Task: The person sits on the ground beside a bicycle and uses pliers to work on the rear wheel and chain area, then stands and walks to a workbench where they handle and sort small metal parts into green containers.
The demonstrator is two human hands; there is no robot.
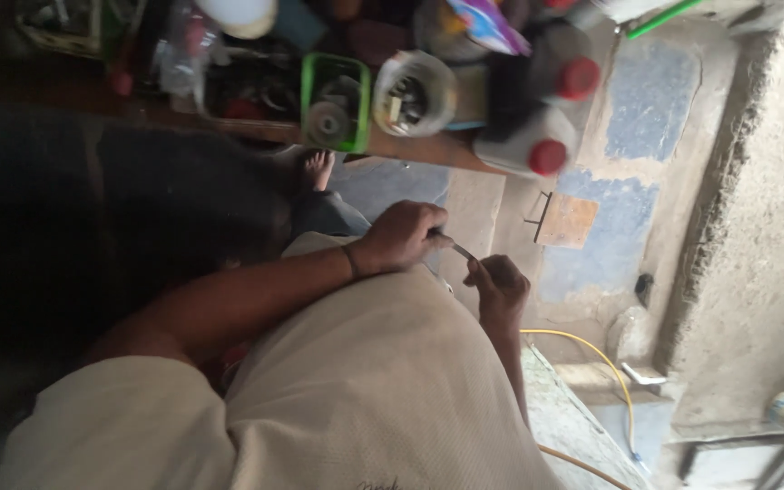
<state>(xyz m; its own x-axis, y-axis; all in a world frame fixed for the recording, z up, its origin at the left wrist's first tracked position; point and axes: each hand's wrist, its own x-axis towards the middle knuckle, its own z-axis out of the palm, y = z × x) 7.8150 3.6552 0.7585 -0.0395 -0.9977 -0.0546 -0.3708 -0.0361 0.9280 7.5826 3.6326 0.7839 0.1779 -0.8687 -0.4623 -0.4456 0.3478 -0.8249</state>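
Beige short-sleeved shirt [383, 381], loose, fine mesh-like weave, faint wrinkles across front. Sleeve [120, 422] ends above elbow, same pale cloth. Small dark mark at lower hem edge of shirt, too small to tell further. Thin dark band [350, 261] around wrist of left hand [401, 238]. Forearms bare. Right hand [499, 286] without ring, band or glove. Grey trouser leg [328, 216] beyond shirt edge. Bare foot [316, 169], no shoe or sandal.
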